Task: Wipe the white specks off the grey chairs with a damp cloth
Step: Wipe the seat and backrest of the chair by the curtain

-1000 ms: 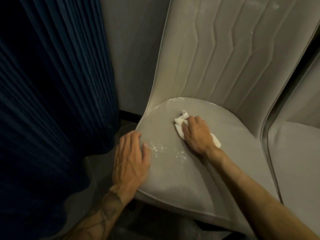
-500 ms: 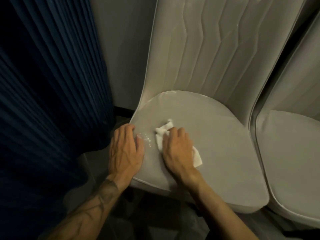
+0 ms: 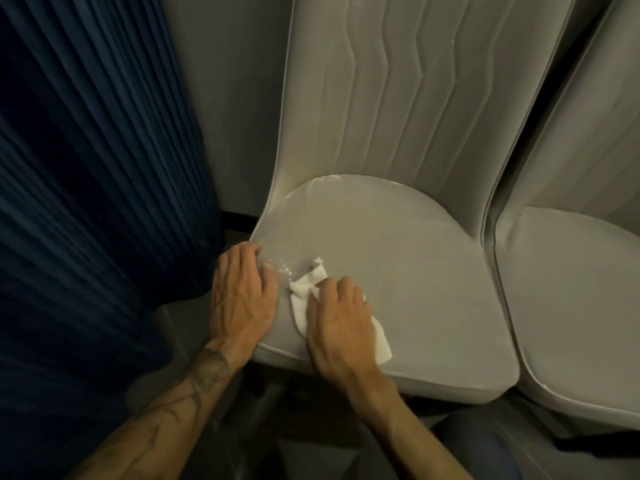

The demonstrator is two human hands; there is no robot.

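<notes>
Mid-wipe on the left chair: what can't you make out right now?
All head view.
1. Seat under the right hand and cloth: covered. White specks show beside them; any beneath are hidden.
2. Whether that hand pinches or only presses the cloth: hidden under the hand.
3. Second chair: cut off by the right edge.
4. First chair's backrest: top cut off by the top edge.
</notes>
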